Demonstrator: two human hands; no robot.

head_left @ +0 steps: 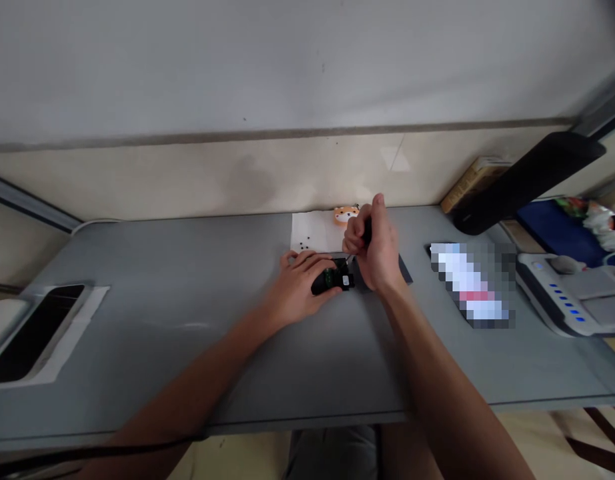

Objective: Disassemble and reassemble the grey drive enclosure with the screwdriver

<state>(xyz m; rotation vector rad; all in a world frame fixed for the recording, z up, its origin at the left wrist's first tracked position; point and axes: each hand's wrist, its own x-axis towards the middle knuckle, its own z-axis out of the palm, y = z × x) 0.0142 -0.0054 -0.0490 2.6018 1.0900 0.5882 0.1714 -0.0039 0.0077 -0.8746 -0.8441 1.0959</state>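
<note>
Grey table [187, 360] — on it a black device with green circuit board [330, 281], long axis roughly left-right, held under the left hand [298, 285], fingers curled over it. Right hand [373, 250], at the device's right end, fists a small screwdriver [368, 231], shaft angled down toward it — small black screws [304, 247] lie on a white paper sheet [312, 230] beyond the device.

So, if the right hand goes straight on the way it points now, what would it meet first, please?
The right hand grips a small screwdriver, and its tip points down at the black device under the left hand. That device probably comes first, though depth is unclear, and the tip may already touch it.
</note>
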